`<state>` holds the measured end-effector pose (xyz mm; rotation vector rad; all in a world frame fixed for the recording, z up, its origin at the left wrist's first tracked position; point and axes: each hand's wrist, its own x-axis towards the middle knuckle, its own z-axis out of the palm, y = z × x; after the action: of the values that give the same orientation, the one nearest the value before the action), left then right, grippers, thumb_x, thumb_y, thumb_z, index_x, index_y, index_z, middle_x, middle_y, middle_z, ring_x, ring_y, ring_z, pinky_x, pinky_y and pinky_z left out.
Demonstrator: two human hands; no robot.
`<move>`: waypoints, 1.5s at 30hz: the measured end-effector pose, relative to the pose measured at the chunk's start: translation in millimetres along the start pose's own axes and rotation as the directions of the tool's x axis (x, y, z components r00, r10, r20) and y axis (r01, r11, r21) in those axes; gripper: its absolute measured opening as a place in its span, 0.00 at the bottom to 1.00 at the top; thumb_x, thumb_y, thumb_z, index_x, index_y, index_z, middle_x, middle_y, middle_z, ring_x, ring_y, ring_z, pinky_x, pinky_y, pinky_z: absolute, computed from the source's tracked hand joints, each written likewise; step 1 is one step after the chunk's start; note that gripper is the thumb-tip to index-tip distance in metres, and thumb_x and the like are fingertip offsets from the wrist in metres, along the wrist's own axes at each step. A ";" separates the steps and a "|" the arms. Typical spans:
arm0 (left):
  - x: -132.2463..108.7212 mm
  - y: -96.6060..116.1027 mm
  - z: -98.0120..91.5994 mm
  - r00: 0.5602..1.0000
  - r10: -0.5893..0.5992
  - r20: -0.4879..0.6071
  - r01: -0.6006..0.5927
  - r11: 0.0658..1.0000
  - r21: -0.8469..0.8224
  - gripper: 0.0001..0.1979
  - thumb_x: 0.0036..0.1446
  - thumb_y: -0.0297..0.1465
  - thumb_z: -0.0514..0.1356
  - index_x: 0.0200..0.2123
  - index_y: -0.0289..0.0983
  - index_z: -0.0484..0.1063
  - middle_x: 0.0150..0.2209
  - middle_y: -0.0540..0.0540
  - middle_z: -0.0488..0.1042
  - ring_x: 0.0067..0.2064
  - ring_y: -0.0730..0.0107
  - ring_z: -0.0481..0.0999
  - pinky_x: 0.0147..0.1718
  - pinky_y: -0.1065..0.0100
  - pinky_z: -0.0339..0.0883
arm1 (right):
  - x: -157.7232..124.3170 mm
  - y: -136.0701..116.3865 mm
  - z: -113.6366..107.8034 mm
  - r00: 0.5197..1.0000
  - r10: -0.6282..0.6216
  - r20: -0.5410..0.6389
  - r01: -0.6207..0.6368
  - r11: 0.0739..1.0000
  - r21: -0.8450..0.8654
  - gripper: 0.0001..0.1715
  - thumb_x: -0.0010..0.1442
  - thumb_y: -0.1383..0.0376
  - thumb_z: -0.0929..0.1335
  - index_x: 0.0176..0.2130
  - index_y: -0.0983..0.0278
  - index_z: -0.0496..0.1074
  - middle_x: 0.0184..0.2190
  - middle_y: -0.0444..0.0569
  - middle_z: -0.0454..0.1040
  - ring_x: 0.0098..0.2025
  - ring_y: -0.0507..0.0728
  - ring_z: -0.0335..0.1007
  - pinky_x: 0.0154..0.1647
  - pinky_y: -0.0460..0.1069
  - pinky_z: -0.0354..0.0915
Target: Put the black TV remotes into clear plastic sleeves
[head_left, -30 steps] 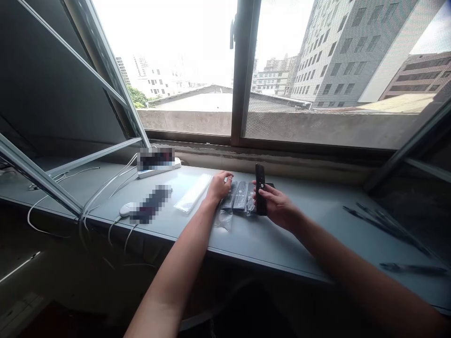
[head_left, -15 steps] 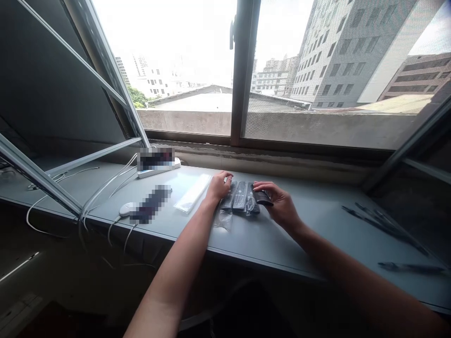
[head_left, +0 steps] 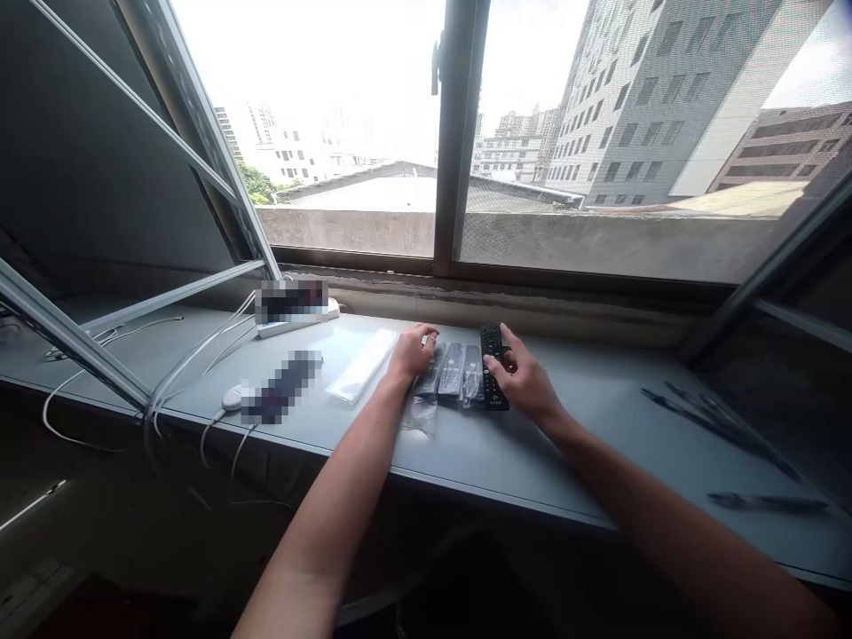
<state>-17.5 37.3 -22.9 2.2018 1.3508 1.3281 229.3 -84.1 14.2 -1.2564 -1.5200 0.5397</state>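
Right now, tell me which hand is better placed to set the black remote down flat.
Right, probably: the right hand has its grip on the black remote beside the bagged remotes, while the left hand rests on their left end.

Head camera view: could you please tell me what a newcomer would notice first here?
The right hand grips a black remote at the middle of the grey table, beside bagged remotes under the left hand. Behind them, a wide window shows city buildings.
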 end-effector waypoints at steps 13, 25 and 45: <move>-0.2 0.8 -0.3 1.000 -0.009 0.002 0.009 1.000 -0.001 0.11 0.72 0.28 0.60 0.45 0.39 0.84 0.48 0.43 0.84 0.51 0.60 0.82 0.49 0.63 0.78 | 21.2 41.3 -3.5 0.989 -0.007 0.146 0.073 0.891 -0.448 0.29 0.66 0.56 0.75 0.64 0.58 0.82 0.36 0.51 0.81 0.44 0.67 0.73 0.54 0.60 0.68; 0.1 -0.2 -0.1 1.000 0.000 0.006 0.000 1.000 0.007 0.11 0.71 0.27 0.60 0.45 0.39 0.84 0.47 0.43 0.84 0.50 0.60 0.82 0.52 0.62 0.76 | 24.4 56.1 -4.2 0.991 -0.014 0.133 0.091 0.800 -0.592 0.23 0.69 0.53 0.74 0.57 0.62 0.86 0.53 0.61 0.79 0.58 0.73 0.70 0.64 0.63 0.68; -1.1 3.2 -0.8 1.000 0.002 0.000 -0.002 1.000 0.023 0.11 0.72 0.28 0.59 0.45 0.39 0.84 0.46 0.43 0.85 0.52 0.59 0.83 0.57 0.60 0.75 | 23.5 49.7 -11.1 0.981 -0.074 0.181 0.170 0.782 -0.599 0.18 0.72 0.54 0.71 0.50 0.62 0.86 0.50 0.58 0.80 0.54 0.70 0.75 0.58 0.60 0.71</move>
<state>-16.5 34.4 -21.1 2.2181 1.3712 1.3196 262.9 -48.6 -13.3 -1.6136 -1.9816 0.0311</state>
